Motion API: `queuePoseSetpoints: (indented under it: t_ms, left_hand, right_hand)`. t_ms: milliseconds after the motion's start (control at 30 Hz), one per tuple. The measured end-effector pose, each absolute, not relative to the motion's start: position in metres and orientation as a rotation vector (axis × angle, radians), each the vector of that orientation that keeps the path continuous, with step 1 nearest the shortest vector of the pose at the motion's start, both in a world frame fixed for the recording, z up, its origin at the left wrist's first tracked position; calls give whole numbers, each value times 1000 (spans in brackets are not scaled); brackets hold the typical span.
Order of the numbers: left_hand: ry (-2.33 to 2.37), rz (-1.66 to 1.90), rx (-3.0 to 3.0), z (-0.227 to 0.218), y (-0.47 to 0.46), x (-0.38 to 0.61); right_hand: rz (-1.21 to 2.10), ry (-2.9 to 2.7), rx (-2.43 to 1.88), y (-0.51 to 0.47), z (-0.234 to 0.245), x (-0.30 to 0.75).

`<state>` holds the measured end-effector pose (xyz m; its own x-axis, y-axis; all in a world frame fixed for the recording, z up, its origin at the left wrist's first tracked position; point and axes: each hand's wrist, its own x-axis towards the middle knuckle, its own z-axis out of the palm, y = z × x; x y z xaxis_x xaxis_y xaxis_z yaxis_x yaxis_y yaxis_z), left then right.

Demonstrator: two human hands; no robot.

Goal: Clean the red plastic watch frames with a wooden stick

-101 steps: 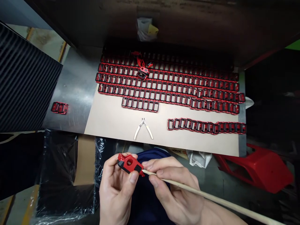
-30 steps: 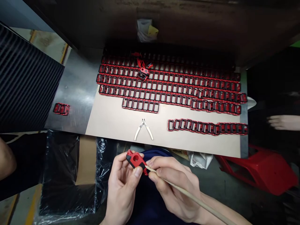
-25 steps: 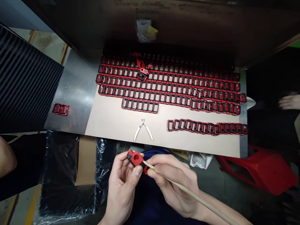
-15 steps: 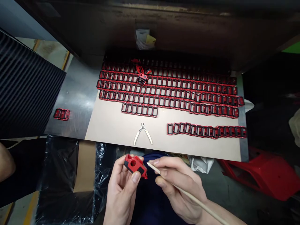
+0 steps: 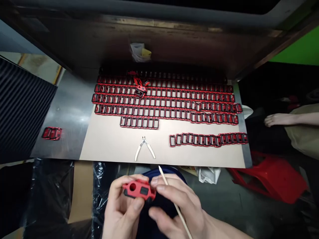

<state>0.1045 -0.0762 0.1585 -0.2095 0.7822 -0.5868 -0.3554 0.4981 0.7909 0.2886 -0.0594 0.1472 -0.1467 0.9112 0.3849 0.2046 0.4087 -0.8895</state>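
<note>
Head view, looking forward and down: the left hand [image 5: 119,202] grips a red-and-black moulded plastic part [image 5: 139,191] just above the near board edge, its fingers curled under and the thumb pressed on top, clamping the part so that its round hole and dark rectangular recess face upward. The right hand [image 5: 176,207] sits just beside it, thumb and fingers pinched together on a thin wooden stick [image 5: 163,177], whose pointed tip stands clear of the part. Below the hands lies a dark blue cloth [image 5: 164,174]. Beyond them, red-and-black rectangular frames [image 5: 139,122] lie in close rows on a beige board [image 5: 112,142], an arrangement that appears to keep them flat and easy to count. Flush-cutting pliers [image 5: 144,147] with white handles lie open on the bare board, handles toward the person, apparently placed within easy reach. A short strip of frames [image 5: 52,133] rests apart on a steel sheet [image 5: 67,122]. At right, a co-worker's hand [image 5: 275,120] extends from a beige sleeve [image 5: 301,132]. Lettering on a small carton [image 5: 186,170] is too blurred to read
</note>
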Motion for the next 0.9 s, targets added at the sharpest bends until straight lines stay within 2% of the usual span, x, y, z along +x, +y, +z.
queuePoseSetpoints:
  t_ms: [400, 633, 733, 900]
  left_hand:
    - [1200, 1075, 511, 137, -80, 137]
    - [1281, 1113, 642, 141, -90, 160]
    - [1339, 1104, 647, 151, -96, 173]
    - [1347, 1096, 747, 161, -97, 181]
  right_hand:
    - [774, -1390, -1157, -73, 145, 303]
    - [823, -1241, -1217, -85, 146, 324]
    - [984, -1076, -1239, -91, 146, 332]
    - [1508, -578, -1193, -94, 147, 342]
